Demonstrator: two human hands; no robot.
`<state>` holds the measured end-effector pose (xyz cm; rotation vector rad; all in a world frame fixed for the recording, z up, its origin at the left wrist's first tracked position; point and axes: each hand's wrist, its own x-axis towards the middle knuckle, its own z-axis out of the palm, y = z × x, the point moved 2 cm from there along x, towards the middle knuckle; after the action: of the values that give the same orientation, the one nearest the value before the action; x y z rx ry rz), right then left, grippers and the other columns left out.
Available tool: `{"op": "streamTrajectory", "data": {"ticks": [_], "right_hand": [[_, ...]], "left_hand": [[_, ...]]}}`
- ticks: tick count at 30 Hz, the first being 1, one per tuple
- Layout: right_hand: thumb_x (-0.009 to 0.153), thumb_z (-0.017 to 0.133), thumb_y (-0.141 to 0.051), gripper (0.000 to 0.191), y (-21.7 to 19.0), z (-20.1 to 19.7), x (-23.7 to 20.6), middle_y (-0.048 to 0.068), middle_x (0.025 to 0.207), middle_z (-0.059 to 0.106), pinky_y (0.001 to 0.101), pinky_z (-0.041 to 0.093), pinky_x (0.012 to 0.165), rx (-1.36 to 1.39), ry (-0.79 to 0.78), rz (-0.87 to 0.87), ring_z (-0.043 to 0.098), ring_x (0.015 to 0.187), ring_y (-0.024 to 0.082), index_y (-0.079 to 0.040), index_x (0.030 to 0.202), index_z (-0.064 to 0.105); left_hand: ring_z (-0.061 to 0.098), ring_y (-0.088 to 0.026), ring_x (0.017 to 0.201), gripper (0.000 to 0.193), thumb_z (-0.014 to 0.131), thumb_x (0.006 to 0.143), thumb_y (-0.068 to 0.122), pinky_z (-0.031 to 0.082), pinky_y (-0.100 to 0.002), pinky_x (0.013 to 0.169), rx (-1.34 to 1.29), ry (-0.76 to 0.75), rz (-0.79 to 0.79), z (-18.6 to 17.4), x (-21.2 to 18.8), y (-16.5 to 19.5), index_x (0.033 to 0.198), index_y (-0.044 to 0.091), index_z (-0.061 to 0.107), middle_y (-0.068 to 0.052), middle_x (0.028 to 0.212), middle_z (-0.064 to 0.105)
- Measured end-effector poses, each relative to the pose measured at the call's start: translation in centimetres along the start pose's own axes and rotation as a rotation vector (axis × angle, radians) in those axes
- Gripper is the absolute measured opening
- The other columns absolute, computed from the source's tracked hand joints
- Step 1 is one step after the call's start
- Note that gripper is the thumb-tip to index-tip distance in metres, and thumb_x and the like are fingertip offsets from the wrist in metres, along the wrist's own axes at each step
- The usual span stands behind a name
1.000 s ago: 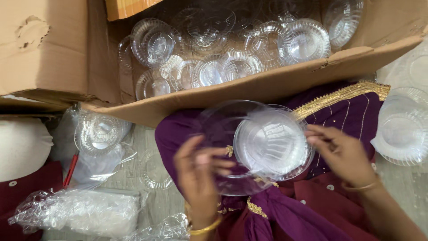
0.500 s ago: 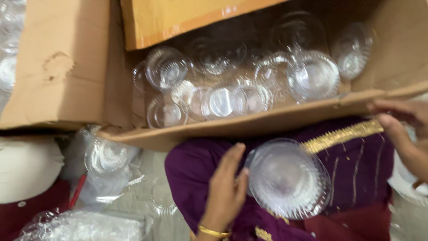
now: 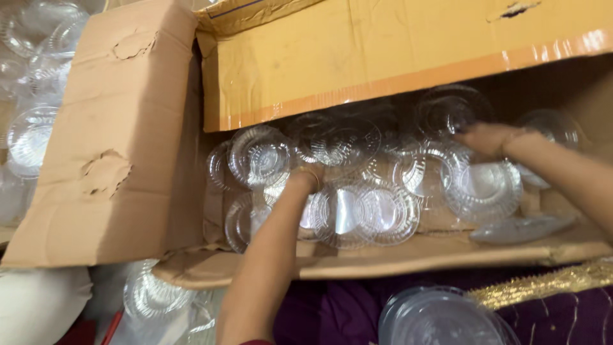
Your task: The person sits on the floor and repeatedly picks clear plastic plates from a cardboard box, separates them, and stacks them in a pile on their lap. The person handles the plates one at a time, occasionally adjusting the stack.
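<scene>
An open cardboard box point(image 3: 128, 160) lies on its side, filled with several clear ribbed plastic bowls point(image 3: 258, 156). My left hand point(image 3: 308, 179) reaches in from below; its fingers are buried among the bowls in the middle, so I cannot see its grip. From the right, my right hand point(image 3: 486, 137) is deep in the box, its fingertips touching a clear bowl point(image 3: 450, 108) at the back. What it grips is unclear. A stack of clear bowls point(image 3: 440, 319) rests on my purple lap, apart from both hands.
The box's yellow-brown upper flap point(image 3: 383, 57) hangs over the opening and its lower flap point(image 3: 415, 255) lies toward me. More clear bowls sit outside at the left point(image 3: 29, 134) and under the box point(image 3: 150, 297). Purple cloth with gold trim point(image 3: 549, 284) covers my lap.
Both hands have left the bowl stack on my lap and moved up into the box. The view has tilted upward toward the box opening.
</scene>
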<state>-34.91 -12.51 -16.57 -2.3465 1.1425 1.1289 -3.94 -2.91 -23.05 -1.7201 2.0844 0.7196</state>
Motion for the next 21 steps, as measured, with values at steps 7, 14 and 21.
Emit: {"op": "streamTrajectory", "data": {"ticks": [7, 14, 21], "right_hand": [[0.082, 0.076, -0.045, 0.061, 6.9, 3.4, 1.1, 0.018, 0.132, 0.074, 0.0410, 0.059, 0.103, 0.100, 0.139, 0.286, 0.074, 0.118, 0.032, -0.010, 0.132, 0.071], [0.075, 0.087, -0.040, 0.074, 5.9, 7.0, 2.2, 0.019, 0.133, 0.070, 0.0441, 0.059, 0.097, 0.531, -0.026, 0.328, 0.072, 0.115, 0.033, -0.001, 0.133, 0.062], [0.073, 0.087, -0.039, 0.081, 5.6, 6.7, 2.2, 0.018, 0.142, 0.067, 0.0442, 0.049, 0.111, 0.776, -0.078, 0.289, 0.062, 0.132, 0.032, -0.002, 0.141, 0.064]], "left_hand": [[0.047, -0.050, 0.131, 0.084, 0.090, 0.078, 0.046, 0.043, -0.055, 0.104, -0.274, -0.151, 0.214, 4.7, 0.2, 4.3, 0.134, -0.002, 0.048, -0.028, 0.143, 0.043], [0.049, -0.039, 0.130, 0.024, 0.080, 0.072, 0.012, 0.035, -0.058, 0.110, -0.453, 0.523, 0.481, -3.4, -9.0, 6.6, 0.092, 0.022, 0.073, -0.015, 0.136, 0.062], [0.082, -0.030, 0.097, 0.023, 0.044, 0.085, -0.014, 0.070, -0.039, 0.085, -1.547, 0.759, 0.309, 4.1, -24.1, 9.1, 0.084, -0.005, 0.066, -0.031, 0.135, 0.065]]}}
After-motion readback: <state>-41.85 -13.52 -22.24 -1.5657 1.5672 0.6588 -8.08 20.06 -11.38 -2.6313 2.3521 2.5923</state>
